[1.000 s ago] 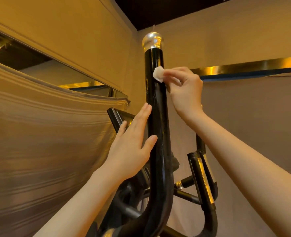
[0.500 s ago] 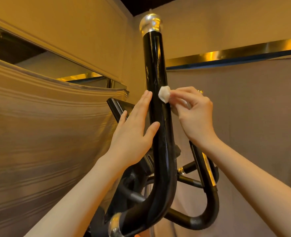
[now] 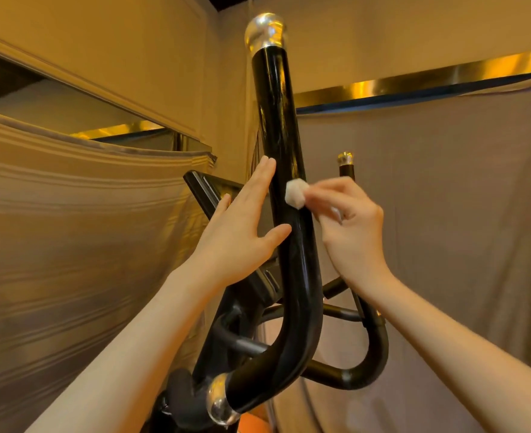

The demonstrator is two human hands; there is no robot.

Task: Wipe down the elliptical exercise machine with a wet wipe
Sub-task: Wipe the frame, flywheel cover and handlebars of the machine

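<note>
A right hand (image 3: 350, 232) is pinching a small white wet wipe (image 3: 295, 197) against the upright black handlebar (image 3: 281, 145) of an elliptical machine. The left hand (image 3: 242, 228) is resting flat, fingers straight, on the bar's other side

Handlebar (image 3: 284, 170) glossy black, silver cap (image 3: 265, 31) atop. Wipe (image 3: 295, 197) white against it. Left of handlebar: drape (image 3: 70, 232) tan, fine horizontal stripes. Right of handlebar: gold trim (image 3: 414, 81) over grey cloth (image 3: 461, 198).

Beige walls (image 3: 133, 51), draped grey cloth (image 3: 445, 198), gold trim (image 3: 414, 79).
</note>
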